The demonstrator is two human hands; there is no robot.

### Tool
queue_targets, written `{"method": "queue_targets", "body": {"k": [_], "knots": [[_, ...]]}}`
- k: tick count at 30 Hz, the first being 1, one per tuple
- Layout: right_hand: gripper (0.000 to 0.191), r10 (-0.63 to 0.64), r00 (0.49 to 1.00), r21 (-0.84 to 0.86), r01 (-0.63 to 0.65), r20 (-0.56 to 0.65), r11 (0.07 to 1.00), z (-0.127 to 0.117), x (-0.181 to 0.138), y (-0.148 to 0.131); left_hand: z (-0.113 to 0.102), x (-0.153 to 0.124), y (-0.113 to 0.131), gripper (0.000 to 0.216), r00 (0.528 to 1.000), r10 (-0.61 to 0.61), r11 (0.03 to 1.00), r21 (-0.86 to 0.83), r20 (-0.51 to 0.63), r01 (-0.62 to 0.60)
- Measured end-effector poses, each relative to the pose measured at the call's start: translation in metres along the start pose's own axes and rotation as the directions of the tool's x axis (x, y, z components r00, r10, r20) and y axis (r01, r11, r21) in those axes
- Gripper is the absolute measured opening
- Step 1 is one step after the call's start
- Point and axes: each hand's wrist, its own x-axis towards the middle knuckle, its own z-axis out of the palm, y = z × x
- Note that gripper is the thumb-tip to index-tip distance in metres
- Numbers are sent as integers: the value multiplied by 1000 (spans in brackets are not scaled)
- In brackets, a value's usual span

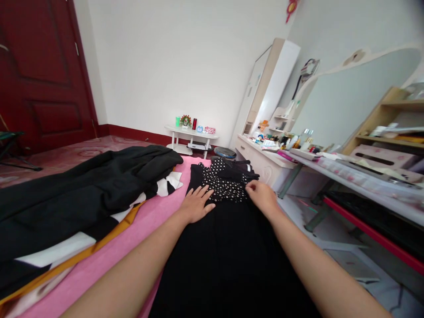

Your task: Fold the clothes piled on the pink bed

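A black dress [228, 247] with a white-dotted black top [221, 181] lies spread lengthwise on the pink bed cover [132, 238] in front of me. My left hand [196, 204] rests flat on the dress at its waist, fingers spread and open. My right hand [261, 194] sits at the right edge of the dotted top, fingers curled and pinching the fabric there.
A heap of black clothes [82, 185] over white and mustard cloth lies on the bed's left side. A cluttered dressing table [274, 154] with a mirror and a long desk [364, 181] stand to the right. A small white table [190, 134] stands by the far wall, a red door [43, 75] at left.
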Motion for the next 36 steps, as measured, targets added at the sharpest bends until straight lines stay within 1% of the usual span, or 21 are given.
{"method": "queue_targets", "body": {"k": [1,2,4,7,9,11,13,16,18,19,21,22,23,24,25,26,27,28,30,33,36], "knots": [[30,96,994,-80,-101,-60,992,-8,-1,19,0,0,0,64,1000,-1,1000,-9,-5,1],[34,178,982,-150,-184,-58,971,-12,-3,38,0,-1,1,63,1000,-3,1000,-19,-11,3],[47,280,958,-257,-254,68,932,-10,-9,72,0,-1,1,61,1000,-4,999,-32,-27,4],[41,276,915,-284,-193,293,939,5,-21,105,0,-2,1,61,999,-7,1000,-28,-44,6],[30,255,902,-271,-163,348,949,6,-23,113,0,-3,1,61,999,-6,1000,-17,-48,5],[24,304,903,-295,-214,305,931,-9,-14,116,0,-3,1,62,999,-5,1000,-16,-52,4],[22,385,910,-328,-320,155,889,-40,3,116,1,-3,1,62,998,-8,1000,-28,-55,6],[30,402,896,-287,-442,-191,850,-99,37,103,0,-4,1,59,998,-12,999,-50,-57,9],[32,358,860,-195,-446,-363,873,-132,55,78,-2,-5,2,55,997,-10,998,-62,-75,5],[32,290,852,-151,-387,-437,910,-145,61,59,-3,-6,3,53,995,-1,998,-68,-99,-6],[29,84,853,-97,-155,-515,983,-161,62,12,-9,-9,5,45,983,63,994,-75,-172,-77],[28,-47,863,-69,15,-503,998,-165,58,-14,-12,-10,6,40,970,118,988,-76,-214,-137],[30,-217,868,-16,235,-447,972,-166,49,-40,-16,-12,8,36,951,178,976,-76,-252,-203],[36,-404,837,63,457,-369,887,-165,37,-63,-20,-14,11,33,929,239,960,-75,-281,-269],[40,-544,782,142,602,-305,786,-162,23,-82,-24,-17,14,32,908,294,941,-74,-298,-329],[38,-614,741,186,666,-272,722,-157,8,-96,-27,-19,17,31,891,339,924,-72,-302,-376],[33,-652,722,207,692,-231,692,-150,-9,-103,-30,-21,20,31,878,376,909,-68,-296,-411],[29,-661,725,212,689,-194,693,-142,-24,-103,-32,-23,22,31,870,404,898,-60,-283,-436],[23,-593,799,178,601,-100,779,-120,-52,-83,-34,-24,26,30,867,421,895,-36,-267,-445],[32,-357,931,64,353,76,934,-80,-82,-21,-32,-22,25,29,884,335,935,-1,-327,-354],[52,-140,965,-17,147,222,989,-44,-111,47,-25,-16,17,40,890,197,977,8,-412,-213]]}}
